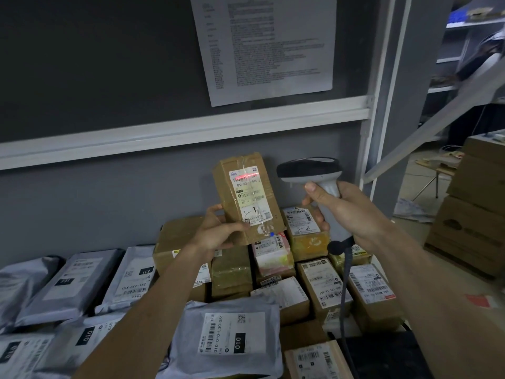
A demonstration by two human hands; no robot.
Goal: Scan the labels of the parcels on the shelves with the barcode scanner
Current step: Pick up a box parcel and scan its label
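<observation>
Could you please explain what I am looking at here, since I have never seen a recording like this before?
There is no machine here: the picture comes from one wide-angle camera worn on a person's head, looking forward and down, so the two arms reaching in are that person's own.

The left hand holds up a small brown cardboard parcel, gripping its lower end. The right hand grips the handle of a grey barcode scanner, whose cable hangs down. A red scan line lies across the barcode at the top of the parcel's white label.

Below, on the shelf, lie more parcels: brown boxes in the middle and right, and grey plastic mailer bags in front and to the left, each with a printed label. On the dark wall behind hangs a printed sheet.
</observation>
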